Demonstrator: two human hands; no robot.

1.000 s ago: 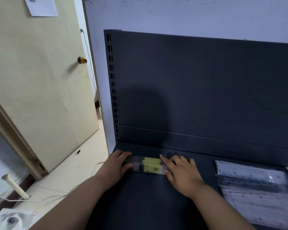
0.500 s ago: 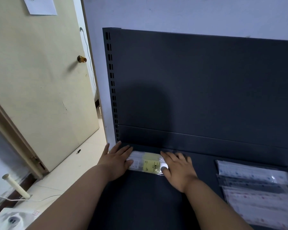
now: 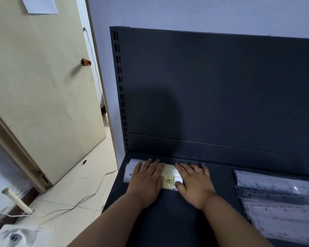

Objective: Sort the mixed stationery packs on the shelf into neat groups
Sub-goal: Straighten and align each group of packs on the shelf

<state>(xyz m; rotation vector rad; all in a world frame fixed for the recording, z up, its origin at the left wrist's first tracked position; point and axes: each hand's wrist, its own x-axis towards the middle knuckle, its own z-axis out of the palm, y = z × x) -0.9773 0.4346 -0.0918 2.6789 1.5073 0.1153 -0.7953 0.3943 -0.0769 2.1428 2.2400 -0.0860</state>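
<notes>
Head view: left hand (image 3: 146, 180) and right hand (image 3: 194, 182) flat, fingers spread, pressing yellow-labelled pack (image 3: 169, 180) at shelf (image 3: 168, 220) back-left corner. Squaring this group, likely. Next: fetch from overlapping packs (image 3: 275, 202) at right.

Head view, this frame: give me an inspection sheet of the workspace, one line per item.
Surface: dark shelf, bare in the middle.
Job's things: yellow-labelled pack at the back left corner; fanned clear packs at right.
Clutter: nothing seen on the shelf.
Grippers: left hand and right hand lie flat on the yellow-labelled pack, fingers extended.
Cables: white cable across the floor.
Surroundings: door at left, paper pinned on it.
</notes>
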